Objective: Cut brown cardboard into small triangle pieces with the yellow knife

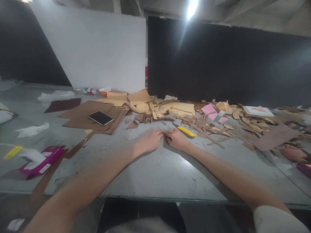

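My left hand (148, 141) and my right hand (176, 139) lie close together on the grey table (155, 168), fingertips meeting in a pinch over something small that I cannot make out. A yellow utility knife (186, 131) lies on the table just right of my right hand, not held. Brown cardboard scraps (206, 124) are strewn right behind both hands.
A black phone (100, 117) rests on brown cardboard sheets (85, 118) at the left. A magenta box (42, 160) sits near the left front edge. Pink paper (211, 111), a white book (259, 111), white crumpled paper (31, 130) and a cup (105, 92) lie farther back.
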Demonstrator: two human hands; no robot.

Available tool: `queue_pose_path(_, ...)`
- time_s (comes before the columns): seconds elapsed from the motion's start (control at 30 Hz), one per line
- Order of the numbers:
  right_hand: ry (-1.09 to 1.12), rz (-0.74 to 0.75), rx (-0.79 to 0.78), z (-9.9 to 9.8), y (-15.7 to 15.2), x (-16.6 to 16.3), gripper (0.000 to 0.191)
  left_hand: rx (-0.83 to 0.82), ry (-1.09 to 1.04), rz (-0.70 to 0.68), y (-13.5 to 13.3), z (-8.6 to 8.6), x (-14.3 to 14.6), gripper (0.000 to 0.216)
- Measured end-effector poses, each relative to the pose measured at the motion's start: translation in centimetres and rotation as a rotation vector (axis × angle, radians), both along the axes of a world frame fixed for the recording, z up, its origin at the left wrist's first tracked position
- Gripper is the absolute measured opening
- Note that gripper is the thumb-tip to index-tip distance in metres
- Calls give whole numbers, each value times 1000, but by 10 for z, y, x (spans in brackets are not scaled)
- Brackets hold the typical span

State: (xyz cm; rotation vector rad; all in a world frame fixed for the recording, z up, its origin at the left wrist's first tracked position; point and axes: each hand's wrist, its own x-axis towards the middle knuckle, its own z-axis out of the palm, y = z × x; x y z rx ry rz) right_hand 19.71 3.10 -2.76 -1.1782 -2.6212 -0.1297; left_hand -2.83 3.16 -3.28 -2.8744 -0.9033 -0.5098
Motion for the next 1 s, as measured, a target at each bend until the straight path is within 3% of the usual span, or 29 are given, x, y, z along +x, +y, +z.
queue_pose_path(0.47, 73, 19, 18, -11, 8, 4, 24, 12, 82, 30, 1, 6, 2, 30)
queue_pose_path(0.63, 29, -57, 61, -9, 4, 4, 25, 20, 111, 5, 3, 9, 3, 31)
queue_pose_path(0.87, 18, -129, 65, -8, 0, 3, 29, 10, 93, 1, 4, 9, 2, 29)
queue_pose_path(1.0, 90, -133, 29, -8, 3, 4, 25, -54, -22, -38, 2, 10, -2, 28)
